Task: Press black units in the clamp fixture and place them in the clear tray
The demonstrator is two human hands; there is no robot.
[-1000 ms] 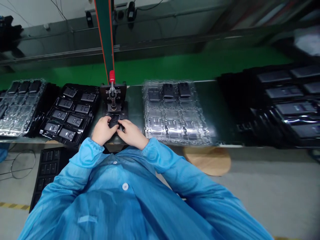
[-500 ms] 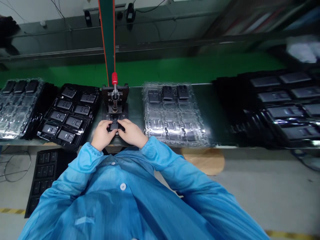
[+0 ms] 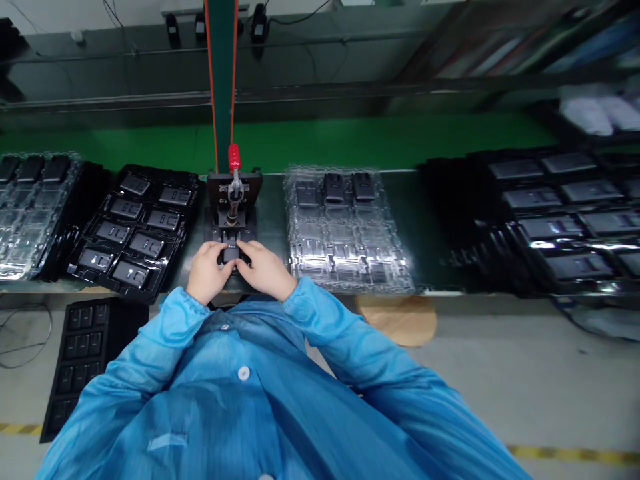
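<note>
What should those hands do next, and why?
Maybe let go of the small black part and pull the red handle of the clamp. The left hand and right hand have it sitting in the dark fixture, and the clamp stands right behind it, untouched.

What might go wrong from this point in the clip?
The black part sits in the fixture, partly hidden by the left hand and right hand; if it is seated crooked, it might get scratched or jam. The black tray and clear tray lie close on either side, so a wrist or sleeve could perhaps nudge them.
</note>
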